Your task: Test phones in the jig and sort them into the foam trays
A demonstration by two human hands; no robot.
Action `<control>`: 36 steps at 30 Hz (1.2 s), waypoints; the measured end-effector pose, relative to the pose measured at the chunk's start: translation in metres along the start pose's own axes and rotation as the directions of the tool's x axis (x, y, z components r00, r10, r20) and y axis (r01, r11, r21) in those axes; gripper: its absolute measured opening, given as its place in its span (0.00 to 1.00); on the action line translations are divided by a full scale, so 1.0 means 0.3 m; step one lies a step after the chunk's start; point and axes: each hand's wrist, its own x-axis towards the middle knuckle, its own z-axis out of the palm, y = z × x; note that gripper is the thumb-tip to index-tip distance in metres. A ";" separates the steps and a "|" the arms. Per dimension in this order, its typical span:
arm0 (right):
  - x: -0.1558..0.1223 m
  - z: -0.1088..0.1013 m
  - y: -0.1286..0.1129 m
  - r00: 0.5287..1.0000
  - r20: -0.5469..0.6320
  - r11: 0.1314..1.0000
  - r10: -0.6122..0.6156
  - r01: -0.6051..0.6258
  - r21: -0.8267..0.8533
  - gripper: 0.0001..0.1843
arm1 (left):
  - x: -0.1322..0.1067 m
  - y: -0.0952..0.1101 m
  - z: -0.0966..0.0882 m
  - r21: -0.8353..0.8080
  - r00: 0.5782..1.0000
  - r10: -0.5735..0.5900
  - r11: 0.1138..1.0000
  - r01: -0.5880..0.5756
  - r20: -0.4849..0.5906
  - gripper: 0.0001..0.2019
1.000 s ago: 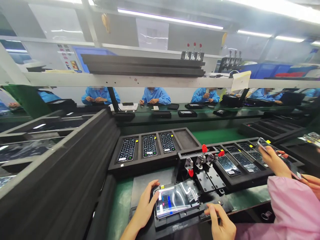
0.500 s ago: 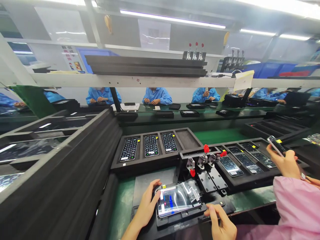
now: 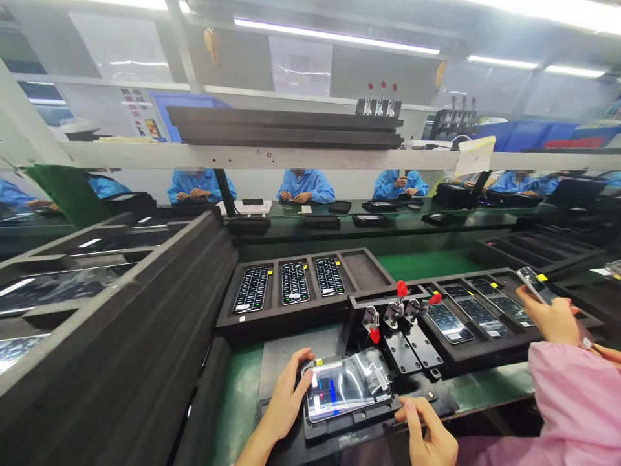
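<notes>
A smartphone (image 3: 347,385) with a lit screen and clear film lies tilted on a black clamping fixture (image 3: 310,435) in front of me. My left hand (image 3: 290,396) grips its left end, thumb on the screen's edge and fingers along the far side. By the fixture's right front corner is my right hand (image 3: 427,430), thumb and forefinger pressed together; whatever they pinch, if anything, is too small to make out. Toggle clamps (image 3: 394,314) with red tips rise behind the phone. Metal plates (image 3: 414,346) sit beside it.
A foam tray (image 3: 228,320) with three phones stands behind the fixture, another tray (image 3: 458,353) to its right. Stacked foam trays (image 3: 160,336) form a high wall on my left. At right, a co-worker's hand (image 3: 555,320) holds a phone. A shelf (image 3: 291,157) crosses above.
My right hand has shifted very slightly left. The co-worker's hand and phone at the right have moved a little. My left hand and the phone on the fixture look the same.
</notes>
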 end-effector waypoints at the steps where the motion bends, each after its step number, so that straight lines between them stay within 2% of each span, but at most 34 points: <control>1: -0.002 0.000 0.001 1.000 0.011 1.000 0.006 -0.006 0.004 0.07 | 0.000 0.001 -0.001 0.002 1.000 0.000 1.000 0.000 0.001 0.18; 4: -0.008 0.003 0.002 0.999 0.022 0.999 0.032 -0.032 -0.004 0.07 | -0.002 0.005 -0.003 0.012 1.000 -0.002 1.000 0.002 0.006 0.18; 12: -0.005 0.005 -0.005 1.000 0.016 1.000 0.008 -0.008 -0.003 0.06 | 0.000 0.006 0.002 0.015 1.000 -0.014 1.000 0.014 0.011 0.19; 22: -0.016 0.010 -0.021 0.987 0.023 0.987 0.158 -0.159 0.016 0.13 | -0.001 0.013 -0.001 0.031 1.000 0.002 1.000 -0.002 0.007 0.18; 28: -0.007 0.028 -0.073 0.970 -0.039 0.967 0.238 -0.233 0.102 0.13 | -0.004 0.020 0.000 0.011 1.000 0.005 1.000 -0.005 0.015 0.17; 30: 0.007 0.031 -0.087 0.979 -0.040 0.975 0.199 -0.194 0.108 0.13 | -0.005 0.022 -0.001 0.011 1.000 0.009 1.000 -0.009 0.019 0.17; 36: 0.112 0.033 -0.095 0.999 0.014 0.999 -0.038 0.037 0.026 0.07 | -0.003 0.025 -0.001 0.028 1.000 0.024 0.999 -0.025 0.016 0.17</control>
